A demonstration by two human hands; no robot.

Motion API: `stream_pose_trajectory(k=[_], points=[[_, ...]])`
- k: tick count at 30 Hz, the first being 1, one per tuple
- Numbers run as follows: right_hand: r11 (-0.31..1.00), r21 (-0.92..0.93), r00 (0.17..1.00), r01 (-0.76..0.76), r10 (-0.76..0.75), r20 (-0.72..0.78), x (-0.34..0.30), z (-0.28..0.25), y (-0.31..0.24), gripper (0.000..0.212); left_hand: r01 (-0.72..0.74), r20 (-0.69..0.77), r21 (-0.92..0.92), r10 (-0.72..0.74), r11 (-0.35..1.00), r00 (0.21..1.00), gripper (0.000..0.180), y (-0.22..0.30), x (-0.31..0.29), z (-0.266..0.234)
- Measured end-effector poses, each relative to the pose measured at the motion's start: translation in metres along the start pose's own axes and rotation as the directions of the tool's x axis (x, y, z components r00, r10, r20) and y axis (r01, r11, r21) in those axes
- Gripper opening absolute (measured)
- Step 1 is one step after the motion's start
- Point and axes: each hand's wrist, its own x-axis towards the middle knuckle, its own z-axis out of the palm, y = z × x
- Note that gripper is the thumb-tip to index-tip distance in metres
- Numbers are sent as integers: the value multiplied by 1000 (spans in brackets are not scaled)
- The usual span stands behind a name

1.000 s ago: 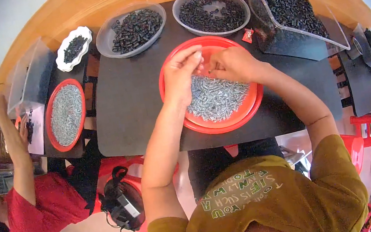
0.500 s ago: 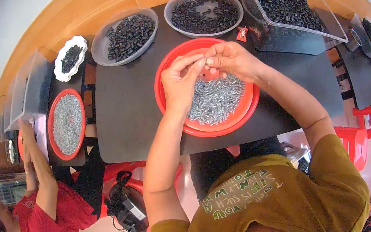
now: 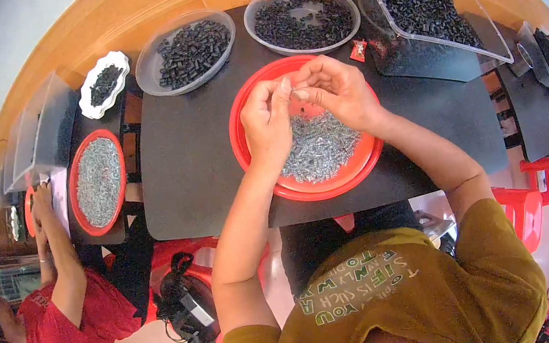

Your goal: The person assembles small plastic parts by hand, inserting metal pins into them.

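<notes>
Both my hands meet over a round red tray (image 3: 242, 151), in which a heap of small shiny metal pieces (image 3: 320, 153) lies. My left hand (image 3: 267, 119) is closed, thumb and forefinger pinched at the tip. Facing it, my right hand (image 3: 337, 93) pinches at the same spot, its other fingers curled. Whatever is between the fingertips is too small to name. Beyond my hands stand a clear round bowl (image 3: 353, 31) and a second clear bowl (image 3: 144, 73), both holding small black cylindrical parts.
A clear bin (image 3: 426, 61) of black parts leans at the back right of the dark table (image 3: 187, 164), beside a small red wrapper (image 3: 358, 50). At left, a co-worker in a red shirt (image 3: 83, 324) sits by another red tray (image 3: 85, 219) of metal pieces and a white dish (image 3: 88, 104).
My hands have shifted slightly left, and the right hand's fingers have changed their bend. The co-worker's hands at left have moved a little lower.
</notes>
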Motion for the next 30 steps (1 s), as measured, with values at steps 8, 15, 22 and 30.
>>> stream_pose_trajectory(k=[8, 15, 22, 30], points=[[893, -450, 993, -7, 60, 104, 2, -26, -15, 11, 134, 19, -72, -133, 988, 991, 27, -2, 2, 1], [909, -405, 995, 94, -68, 77, 3, -18, -10, 14, 247, 140, -215, -220, 945, 965, 27, -2, 0, 5], [907, -414, 993, 83, -109, -39, 1, -17, -9, 16, 494, 299, -524, -393, 694, 870, 24, 2, 3, -3], [944, -300, 988, 135, -150, -27, -6, -7, -11, 12, 489, 401, -636, -285, 597, 871, 23, 9, 2, -5]])
